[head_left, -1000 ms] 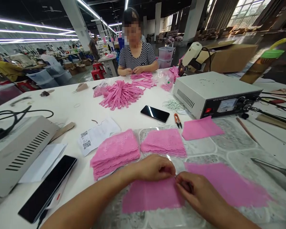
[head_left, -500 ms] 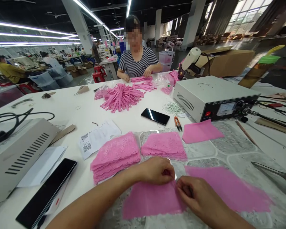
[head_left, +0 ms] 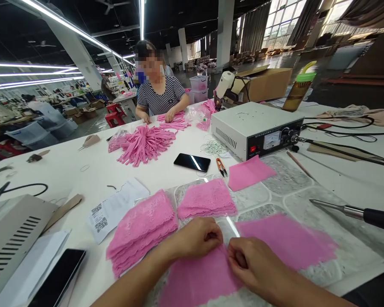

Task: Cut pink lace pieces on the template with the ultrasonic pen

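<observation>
A sheer pink fabric piece point(head_left: 195, 277) lies on the grey patterned mat point(head_left: 256, 192) in front of me. My left hand point(head_left: 200, 236) pinches its upper edge near the right corner. Close beside it, my right hand point(head_left: 251, 262) pinches the same piece at that corner, fingers curled. Another pink fabric panel point(head_left: 294, 241) is spread flat to the right of my hands. Beyond my left hand are two stacks of pink lace pieces, a taller lace stack point(head_left: 144, 230) and a lower lace stack point(head_left: 206, 198). A smaller pink piece point(head_left: 251, 172) lies farther back.
A grey control box point(head_left: 259, 128) stands at the back right, with a pen-like tool point(head_left: 348, 209) at the right. Orange thread snips point(head_left: 221, 167) and a black phone point(head_left: 192, 162) lie mid-table. Across the table, a person in a striped top point(head_left: 161, 98) handles pink straps point(head_left: 144, 145).
The camera view has turned to the right, so the surroundings sit farther left. Both hands keep their pinch on the fabric near its corner.
</observation>
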`<state>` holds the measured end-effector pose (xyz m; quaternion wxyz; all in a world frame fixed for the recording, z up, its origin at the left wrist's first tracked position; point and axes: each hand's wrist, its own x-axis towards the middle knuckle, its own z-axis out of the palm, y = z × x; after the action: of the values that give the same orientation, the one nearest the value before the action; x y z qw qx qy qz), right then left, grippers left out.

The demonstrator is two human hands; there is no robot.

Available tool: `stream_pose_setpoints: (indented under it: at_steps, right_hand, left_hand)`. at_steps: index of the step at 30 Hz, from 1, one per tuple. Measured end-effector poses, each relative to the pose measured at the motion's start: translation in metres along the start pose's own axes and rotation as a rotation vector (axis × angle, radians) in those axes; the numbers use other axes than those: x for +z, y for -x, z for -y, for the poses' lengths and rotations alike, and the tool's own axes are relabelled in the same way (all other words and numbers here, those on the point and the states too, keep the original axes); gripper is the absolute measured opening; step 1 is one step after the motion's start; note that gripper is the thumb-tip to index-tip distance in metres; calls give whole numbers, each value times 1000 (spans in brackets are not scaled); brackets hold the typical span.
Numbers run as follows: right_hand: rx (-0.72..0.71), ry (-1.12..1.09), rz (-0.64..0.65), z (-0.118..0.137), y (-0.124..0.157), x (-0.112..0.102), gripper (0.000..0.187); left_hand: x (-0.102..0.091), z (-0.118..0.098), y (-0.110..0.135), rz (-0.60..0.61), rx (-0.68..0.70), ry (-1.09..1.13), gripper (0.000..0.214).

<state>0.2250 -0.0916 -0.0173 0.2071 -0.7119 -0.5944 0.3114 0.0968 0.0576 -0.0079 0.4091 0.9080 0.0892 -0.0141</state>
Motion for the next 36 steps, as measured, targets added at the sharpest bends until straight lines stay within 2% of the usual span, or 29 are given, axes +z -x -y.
stream_pose_setpoints:
  at_steps: [11,18,21,23,26,29,33,36]
  right_hand:
    - [-38,1,-40,0,3,3,23]
    - [-83,-3,-81,1,3,7,23]
    - [-117,-24,-91,2,8,0,16]
    - [-129,-46,-106,-3,12,-13,14]
    - [-131,-80,-189,-25,22,-39,24]
    - [-127,-73,-356,-61,34,-59,28]
    - [-111,7,-540,-105,53,-66,21]
    - [-78,6,-602,-122,67,-67,19]
  left_hand:
    - [1,-6,0,-72,-71,14,20]
    - [2,-7,0,-92,-77,-16,20]
    - [1,-7,1,-82,-51,-42,20]
    - [0,-9,3,-87,-37,-61,21]
    - [2,-12,6,-128,-22,-102,27]
    - [11,-17,5,-210,66,-255,25]
    - [25,-29,-11,-277,290,-452,23]
    - [32,-41,-26,-287,428,-508,24]
